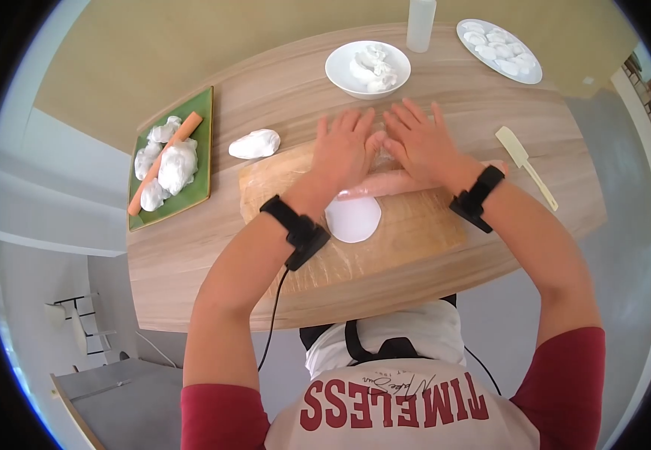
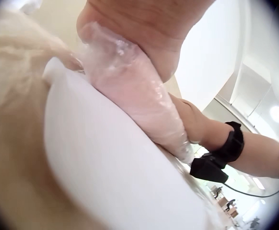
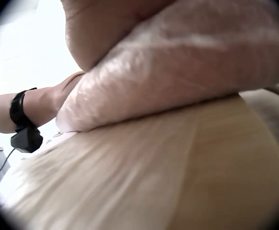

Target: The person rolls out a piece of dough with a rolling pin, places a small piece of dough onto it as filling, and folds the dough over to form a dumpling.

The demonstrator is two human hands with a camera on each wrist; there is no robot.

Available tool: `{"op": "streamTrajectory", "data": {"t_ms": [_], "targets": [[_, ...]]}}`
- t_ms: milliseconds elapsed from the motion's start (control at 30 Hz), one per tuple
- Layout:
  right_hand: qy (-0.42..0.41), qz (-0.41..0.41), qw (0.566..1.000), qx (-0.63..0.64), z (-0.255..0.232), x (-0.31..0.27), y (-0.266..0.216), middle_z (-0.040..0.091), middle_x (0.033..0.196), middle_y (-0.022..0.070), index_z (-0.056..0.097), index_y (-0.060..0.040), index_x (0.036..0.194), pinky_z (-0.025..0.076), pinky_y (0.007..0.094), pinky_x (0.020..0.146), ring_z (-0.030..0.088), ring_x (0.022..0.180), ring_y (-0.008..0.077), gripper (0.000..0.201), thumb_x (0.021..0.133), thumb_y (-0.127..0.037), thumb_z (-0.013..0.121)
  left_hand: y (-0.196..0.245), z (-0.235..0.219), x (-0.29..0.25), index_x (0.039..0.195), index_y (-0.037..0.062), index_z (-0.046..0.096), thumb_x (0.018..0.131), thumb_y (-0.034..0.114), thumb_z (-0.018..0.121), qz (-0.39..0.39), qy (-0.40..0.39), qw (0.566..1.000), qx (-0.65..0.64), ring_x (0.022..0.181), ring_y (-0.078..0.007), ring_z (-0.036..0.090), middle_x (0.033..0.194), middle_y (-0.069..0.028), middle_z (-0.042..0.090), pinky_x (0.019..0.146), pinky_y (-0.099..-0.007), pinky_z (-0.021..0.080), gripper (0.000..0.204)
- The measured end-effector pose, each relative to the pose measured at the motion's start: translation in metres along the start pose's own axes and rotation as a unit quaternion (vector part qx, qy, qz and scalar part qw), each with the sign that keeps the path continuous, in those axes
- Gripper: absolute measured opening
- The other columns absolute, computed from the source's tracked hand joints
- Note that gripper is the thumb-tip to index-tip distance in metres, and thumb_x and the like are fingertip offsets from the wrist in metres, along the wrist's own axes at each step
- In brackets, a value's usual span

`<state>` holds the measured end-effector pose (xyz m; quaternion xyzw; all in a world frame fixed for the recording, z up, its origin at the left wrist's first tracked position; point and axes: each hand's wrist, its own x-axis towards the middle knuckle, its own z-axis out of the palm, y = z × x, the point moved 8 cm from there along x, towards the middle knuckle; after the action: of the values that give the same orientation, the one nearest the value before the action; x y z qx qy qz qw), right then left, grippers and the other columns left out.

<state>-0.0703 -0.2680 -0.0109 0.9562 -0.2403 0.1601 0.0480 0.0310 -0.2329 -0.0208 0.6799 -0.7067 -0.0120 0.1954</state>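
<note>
On the table (image 1: 288,82), a film-covered board (image 1: 408,240) is supporting a plastic-wrapped roller (image 1: 393,182) and, nearer the person, a thin white disc (image 1: 354,220). The roller is lying crosswise at the disc's far edge; whether it is overlapping the disc is unclear. The left hand (image 1: 344,150) and right hand (image 1: 424,150) are reaching forward, fingers extended and somewhat spread, with the heels of the palms bearing on the roller and neither hand pinching anything. For good rolling, both palms should be pressing evenly, the roller staying level, its wrap taut and the strokes light near the rim; uneven weight would probably be thinning one side, and a loose fold would be marking the surface. The shirt (image 1: 318,442) is displaying "TIMELESS" in red capitals, appearing inverted; a smaller dark script beside it is remaining illegible. The pale bottle (image 1: 421,26) is showing no readable label.
</note>
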Motion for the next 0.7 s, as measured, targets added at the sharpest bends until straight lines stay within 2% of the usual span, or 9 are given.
{"op": "streamTrajectory", "data": {"t_ms": [33,100,200,333,467,533,567,633,700], "targets": [[-0.015,-0.014,1.0,-0.019,-0.001,-0.004,-0.006,0.044,0.132,0.0155,0.046,-0.0027,0.127,0.024,0.0589,0.1,0.038,0.125,0.0325,0.049,0.09,-0.035,0.042,0.004,-0.002,-0.005,0.134,0.006,0.037,0.092,0.042,0.04,-0.001,0.0,1.0,-0.001,0.126,-0.0292,0.035,0.131,-0.0164,0.043,0.104,-0.053,0.021,0.055],[-0.029,-0.052,0.998,0.026,-0.004,-0.034,-0.024,0.045,0.132,0.0156,0.046,-0.0033,0.127,0.024,0.0591,0.1,0.037,0.125,0.033,0.05,0.089,-0.037,0.043,0.03,-0.001,-0.035,0.135,0.0049,0.035,0.091,0.044,0.041,0.034,-0.043,0.997,-0.047,0.128,-0.0301,0.032,0.133,-0.0171,0.04,0.104,-0.053,0.021,0.059],[-0.058,-0.077,0.992,0.086,-0.032,-0.077,-0.056,0.045,0.131,0.0166,0.043,-0.0042,0.129,0.024,0.0592,0.1,0.033,0.127,0.035,0.056,0.086,-0.04,0.047,0.077,-0.018,-0.083,0.137,0.0064,0.033,0.086,0.048,0.047,0.079,-0.038,0.996,-0.017,0.13,-0.0322,0.029,0.136,-0.0169,0.037,0.103,-0.0536,0.022,0.067],[-0.117,-0.1,0.982,0.112,-0.051,-0.112,-0.078,0.043,0.131,0.0175,0.043,-0.0036,0.129,0.023,0.06,0.1,0.033,0.127,0.0358,0.059,0.084,-0.042,0.048,0.108,-0.025,-0.13,0.138,0.007,0.032,0.082,0.05,0.051,0.124,-0.036,0.991,-0.038,0.131,-0.0337,0.027,0.139,-0.016,0.033,0.102,-0.0544,0.024,0.073],[-0.098,-0.092,0.987,0.083,-0.036,-0.089,-0.066,0.042,0.134,0.0176,0.042,-0.0021,0.129,0.02,0.0607,0.101,0.031,0.129,0.0358,0.06,0.084,-0.042,0.049,0.088,-0.019,-0.098,0.139,0.0078,0.031,0.083,0.051,0.05,0.09,-0.059,0.994,-0.018,0.132,-0.0336,0.026,0.141,-0.0161,0.031,0.103,-0.0531,0.022,0.073],[-0.053,-0.071,0.994,0.059,-0.021,-0.057,-0.043,0.041,0.135,0.017,0.041,-0.002,0.13,0.019,0.0602,0.102,0.031,0.131,0.034,0.058,0.086,-0.04,0.046,0.061,-0.016,-0.065,0.138,0.006,0.03,0.085,0.045,0.051,0.056,0.009,0.998,0.006,0.131,-0.0342,0.027,0.14,-0.0179,0.032,0.104,-0.0534,0.021,0.069],[-0.023,-0.063,0.996,0.053,-0.015,-0.041,-0.034,0.041,0.135,0.0165,0.041,-0.0023,0.13,0.019,0.06,0.102,0.031,0.131,0.0331,0.056,0.088,-0.039,0.045,0.05,-0.012,-0.048,0.138,0.006,0.03,0.085,0.045,0.051,0.056,0.009,0.998,0.006,0.131,-0.0342,0.027,0.14,-0.0179,0.032,0.104,-0.0534,0.021,0.069],[-0.022,-0.041,0.998,0.042,-0.003,-0.011,-0.017,0.041,0.135,0.0158,0.041,-0.0023,0.13,0.02,0.0592,0.102,0.031,0.131,0.0324,0.056,0.089,-0.04,0.043,0.024,-0.009,-0.021,0.138,0.0052,0.03,0.088,0.041,0.048,0.021,0.01,1.0,-0.014,0.131,-0.0341,0.027,0.139,-0.0192,0.032,0.105,-0.0526,0.02,0.064],[-0.025,-0.017,0.999,0.027,0.0,-0.009,-0.01,0.041,0.136,0.0151,0.041,-0.0023,0.13,0.02,0.0585,0.103,0.031,0.131,0.0318,0.055,0.09,-0.04,0.041,0.014,-0.004,-0.013,0.138,0.005,0.03,0.088,0.04,0.049,0.014,0.004,1.0,-0.026,0.131,-0.0341,0.027,0.139,-0.0192,0.032,0.105,-0.0526,0.02,0.064]]}}
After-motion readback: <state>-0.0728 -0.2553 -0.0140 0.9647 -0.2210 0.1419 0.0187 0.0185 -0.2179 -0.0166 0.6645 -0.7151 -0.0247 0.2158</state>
